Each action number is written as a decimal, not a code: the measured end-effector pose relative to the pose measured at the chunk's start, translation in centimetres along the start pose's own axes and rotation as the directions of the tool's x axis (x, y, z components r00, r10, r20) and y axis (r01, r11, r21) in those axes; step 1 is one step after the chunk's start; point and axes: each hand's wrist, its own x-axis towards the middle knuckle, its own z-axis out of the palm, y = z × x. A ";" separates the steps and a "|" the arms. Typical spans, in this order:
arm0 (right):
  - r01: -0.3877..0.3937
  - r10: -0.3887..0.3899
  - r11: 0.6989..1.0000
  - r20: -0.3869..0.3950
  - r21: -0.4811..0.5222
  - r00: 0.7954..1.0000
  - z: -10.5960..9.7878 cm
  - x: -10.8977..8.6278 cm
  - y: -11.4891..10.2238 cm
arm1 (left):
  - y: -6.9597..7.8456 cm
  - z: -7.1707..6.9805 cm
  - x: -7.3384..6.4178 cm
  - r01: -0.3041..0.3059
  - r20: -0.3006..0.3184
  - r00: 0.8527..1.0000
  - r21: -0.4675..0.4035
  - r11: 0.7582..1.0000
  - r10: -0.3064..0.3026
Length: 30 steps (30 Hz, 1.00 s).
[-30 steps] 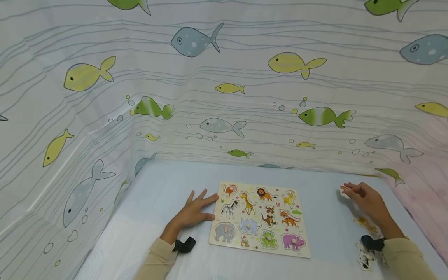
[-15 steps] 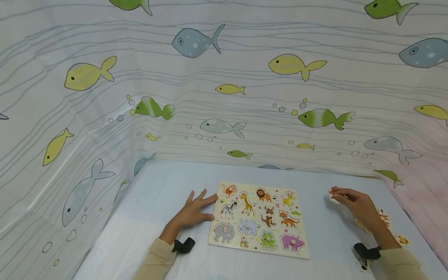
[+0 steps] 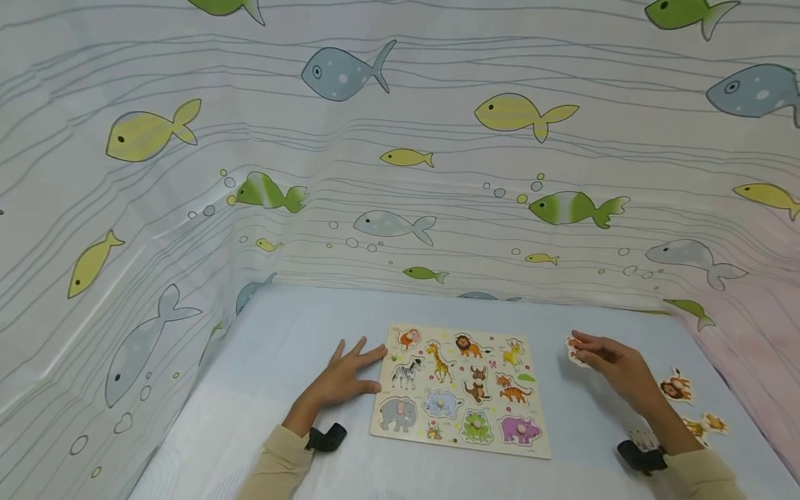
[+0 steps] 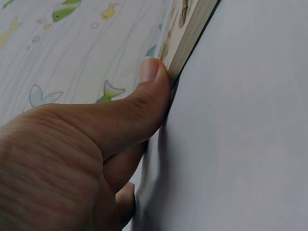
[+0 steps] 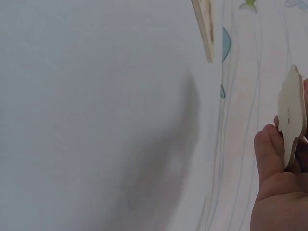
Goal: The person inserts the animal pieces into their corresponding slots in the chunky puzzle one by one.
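Note:
A wooden animal puzzle board lies flat on the table. My left hand has its fingers spread at the board's left side; in the left wrist view the thumb touches the board's edge. To the right of the board, my right hand pinches a small orange-and-white puzzle piece between thumb and fingers, above the table. Its pale bare wood back shows in the right wrist view. Knobs stand on the frog, the purple hippo, the blue rhino and the monkey.
Loose puzzle pieces lie at the right: a lion, a giraffe partly covered by the forearm, and a zebra partly behind the black wrist camera. A fish-print curtain hangs behind and left of the table.
My right hand has moved left toward the board with the puzzle piece, uncovering the lion and giraffe pieces. The left hand stays at the board's edge.

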 end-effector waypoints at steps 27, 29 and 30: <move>0.159 -0.190 0.966 0.142 0.206 0.971 6.3 -1.2 -3.3 | 0.0 -0.2 0.0 -0.010 0.019 1.000 -0.017 1.000 0.010; 0.174 -0.203 0.965 0.139 0.197 0.969 6.7 -1.3 -3.4 | 0.0 -0.3 -0.1 -0.007 0.020 1.000 -0.014 1.000 0.007; 0.178 -0.207 0.964 0.137 0.198 0.969 6.8 -1.3 -3.5 | 0.0 -0.3 -0.1 -0.004 0.020 1.000 -0.012 1.000 0.004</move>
